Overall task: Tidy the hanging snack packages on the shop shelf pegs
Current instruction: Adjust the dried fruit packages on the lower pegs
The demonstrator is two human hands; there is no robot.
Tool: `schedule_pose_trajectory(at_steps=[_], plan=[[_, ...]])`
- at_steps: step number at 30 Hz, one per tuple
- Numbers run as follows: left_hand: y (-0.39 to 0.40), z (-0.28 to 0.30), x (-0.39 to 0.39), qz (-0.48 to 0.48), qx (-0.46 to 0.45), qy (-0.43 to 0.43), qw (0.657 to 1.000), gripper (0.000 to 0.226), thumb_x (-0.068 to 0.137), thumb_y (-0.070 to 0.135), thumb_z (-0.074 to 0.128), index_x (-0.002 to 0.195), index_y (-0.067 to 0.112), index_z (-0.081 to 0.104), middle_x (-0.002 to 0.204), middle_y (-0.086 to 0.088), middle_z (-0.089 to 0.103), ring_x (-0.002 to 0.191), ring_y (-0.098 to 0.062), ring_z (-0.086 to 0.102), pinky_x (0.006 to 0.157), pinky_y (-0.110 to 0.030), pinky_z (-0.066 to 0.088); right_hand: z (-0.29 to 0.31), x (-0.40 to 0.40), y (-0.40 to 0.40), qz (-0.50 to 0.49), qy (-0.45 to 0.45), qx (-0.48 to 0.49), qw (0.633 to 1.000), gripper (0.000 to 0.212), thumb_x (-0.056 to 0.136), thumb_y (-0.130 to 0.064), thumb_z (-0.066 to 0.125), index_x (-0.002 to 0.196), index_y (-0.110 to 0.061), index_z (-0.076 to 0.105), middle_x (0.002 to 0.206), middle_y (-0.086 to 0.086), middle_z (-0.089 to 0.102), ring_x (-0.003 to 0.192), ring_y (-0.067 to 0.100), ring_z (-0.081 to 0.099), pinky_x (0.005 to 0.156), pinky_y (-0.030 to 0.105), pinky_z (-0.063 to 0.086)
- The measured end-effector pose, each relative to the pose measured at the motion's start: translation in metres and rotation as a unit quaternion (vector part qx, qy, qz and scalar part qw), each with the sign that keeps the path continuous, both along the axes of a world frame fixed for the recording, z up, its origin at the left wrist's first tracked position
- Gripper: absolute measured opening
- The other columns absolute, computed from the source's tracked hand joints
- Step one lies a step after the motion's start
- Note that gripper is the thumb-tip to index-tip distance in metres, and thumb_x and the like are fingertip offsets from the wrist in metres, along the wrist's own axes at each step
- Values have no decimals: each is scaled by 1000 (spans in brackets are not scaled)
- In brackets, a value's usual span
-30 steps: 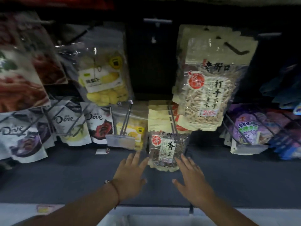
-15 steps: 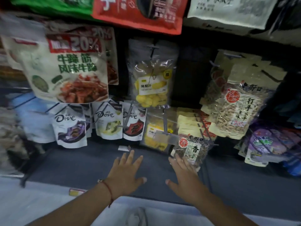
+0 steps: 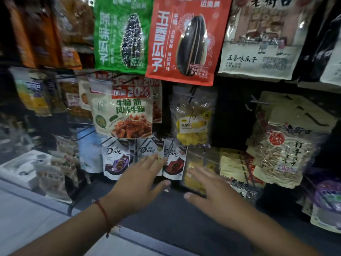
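In front of me is a dark peg shelf wall (image 3: pixel 232 117) with snack bags hanging in rows. Along the top row hang a green sunflower-seed bag (image 3: pixel 120 34), a red sunflower-seed bag (image 3: pixel 186 39) touching its right edge, and a cream illustrated bag (image 3: pixel 263 36) further right. Below them hang a beef-tendon bag (image 3: pixel 127 111) marked 20%, a clear bag of yellow dried fruit (image 3: pixel 191 119), and, far right, a clear seed bag (image 3: pixel 284 150). The lowest row carries three Dove pouches (image 3: pixel 115 159) side by side. Under the pegs runs a dark ledge (image 3: pixel 177 215), with a pale counter (image 3: pixel 27 215) at near left.
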State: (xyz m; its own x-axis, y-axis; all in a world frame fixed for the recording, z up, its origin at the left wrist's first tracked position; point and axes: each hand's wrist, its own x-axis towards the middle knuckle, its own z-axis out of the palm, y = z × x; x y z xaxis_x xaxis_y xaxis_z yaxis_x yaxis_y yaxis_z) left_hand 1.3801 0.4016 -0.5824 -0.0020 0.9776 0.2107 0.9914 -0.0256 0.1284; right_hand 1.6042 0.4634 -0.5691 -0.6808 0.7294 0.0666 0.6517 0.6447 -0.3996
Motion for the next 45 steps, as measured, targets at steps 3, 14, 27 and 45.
schedule_pose_trajectory(at_steps=[3,14,27,45], plan=[[28,17,-5,5,45,-27,999,69,95,60,38,153,34,12,162,0,13,147,-19,17,114,-37,28,17,-4,23,-39,59,0,998,68,91,-53,55,150,-42,22,161,-15,10,148,6,9,119,33,18],[181,2,-37,74,41,-433,897,70,93,46,58,147,20,22,138,-4,47,104,-22,58,82,-37,53,10,-60,169,-252,283,-101,920,72,91,-38,62,150,-21,25,139,-3,48,123,17,50,90,26,37],[235,-14,-42,17,108,-603,790,32,100,42,46,99,18,68,91,2,72,84,-12,68,72,-24,56,-9,-80,202,-307,421,-123,844,33,86,-49,66,102,-23,54,102,-1,65,93,19,63,83,37,53],[214,-30,-52,62,28,-560,825,45,96,45,52,134,20,49,124,1,57,112,-19,56,91,-38,48,-14,-69,182,-284,375,-87,878,65,89,-49,62,140,-16,40,105,-1,70,98,14,64,81,32,50]])
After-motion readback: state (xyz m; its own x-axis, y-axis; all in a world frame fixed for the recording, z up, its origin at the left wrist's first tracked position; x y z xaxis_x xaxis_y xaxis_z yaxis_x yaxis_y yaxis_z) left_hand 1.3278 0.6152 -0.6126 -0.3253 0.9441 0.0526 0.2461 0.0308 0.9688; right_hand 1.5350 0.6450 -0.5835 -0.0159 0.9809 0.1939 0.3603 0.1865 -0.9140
